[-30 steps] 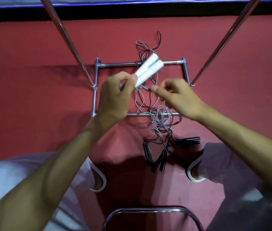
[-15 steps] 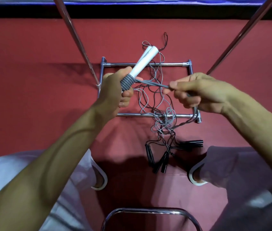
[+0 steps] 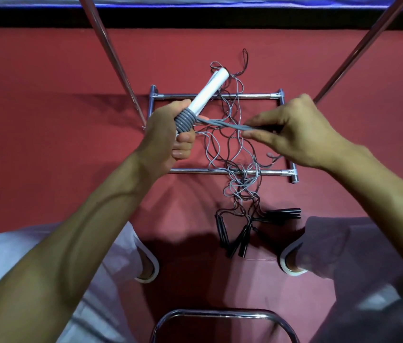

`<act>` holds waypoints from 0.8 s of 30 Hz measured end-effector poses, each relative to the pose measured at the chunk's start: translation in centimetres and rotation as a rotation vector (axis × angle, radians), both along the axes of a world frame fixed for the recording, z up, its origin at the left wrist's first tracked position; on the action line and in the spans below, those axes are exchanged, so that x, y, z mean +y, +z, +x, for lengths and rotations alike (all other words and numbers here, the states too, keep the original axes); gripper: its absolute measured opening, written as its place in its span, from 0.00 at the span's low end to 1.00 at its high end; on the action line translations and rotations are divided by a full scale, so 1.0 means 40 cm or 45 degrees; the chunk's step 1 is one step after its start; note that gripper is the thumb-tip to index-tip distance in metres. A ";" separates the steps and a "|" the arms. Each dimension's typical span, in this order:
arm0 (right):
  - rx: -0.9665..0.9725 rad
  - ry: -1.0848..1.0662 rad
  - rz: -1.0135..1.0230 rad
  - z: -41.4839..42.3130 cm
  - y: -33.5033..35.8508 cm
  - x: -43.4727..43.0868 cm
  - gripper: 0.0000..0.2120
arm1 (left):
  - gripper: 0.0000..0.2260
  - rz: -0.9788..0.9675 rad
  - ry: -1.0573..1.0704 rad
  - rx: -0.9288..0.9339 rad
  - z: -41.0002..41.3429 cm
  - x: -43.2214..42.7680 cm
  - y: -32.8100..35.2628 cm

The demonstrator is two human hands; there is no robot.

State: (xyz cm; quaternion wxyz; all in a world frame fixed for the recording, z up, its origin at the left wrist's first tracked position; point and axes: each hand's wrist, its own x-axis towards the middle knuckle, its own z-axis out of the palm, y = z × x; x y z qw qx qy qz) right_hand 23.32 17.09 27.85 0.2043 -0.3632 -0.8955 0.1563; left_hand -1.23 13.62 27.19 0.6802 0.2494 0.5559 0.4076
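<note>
left hand (image 3: 163,137) grips white handles (image 3: 207,94); right hand (image 3: 292,129) apparently pinches grey cord (image 3: 222,124).

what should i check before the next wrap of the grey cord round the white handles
1. Left hand grips the white handles: ok.
2. Right hand pinches the grey cord: ok.
3. Cord taut between the two hands: ok.
4. Coil turns lie side by side: ok.
5. Remaining cord free of the floor tangle: cannot tell.
</note>
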 end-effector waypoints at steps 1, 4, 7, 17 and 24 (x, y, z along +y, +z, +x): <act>-0.014 0.004 -0.117 -0.001 0.003 0.002 0.13 | 0.13 -0.007 -0.002 -0.002 -0.001 0.000 -0.001; 0.353 -0.157 -1.090 -0.008 0.019 -0.002 0.17 | 0.12 -0.001 -0.005 0.024 0.003 -0.002 -0.004; 1.004 -0.328 -1.998 -0.027 0.031 -0.018 0.16 | 0.15 0.120 0.047 0.154 0.018 -0.002 0.005; 0.265 -0.105 -0.366 -0.027 -0.008 -0.024 0.10 | 0.21 0.200 0.178 0.495 0.023 0.008 -0.009; 0.349 -0.324 -0.990 -0.042 0.016 -0.030 0.16 | 0.31 0.215 0.105 0.516 0.027 0.006 -0.013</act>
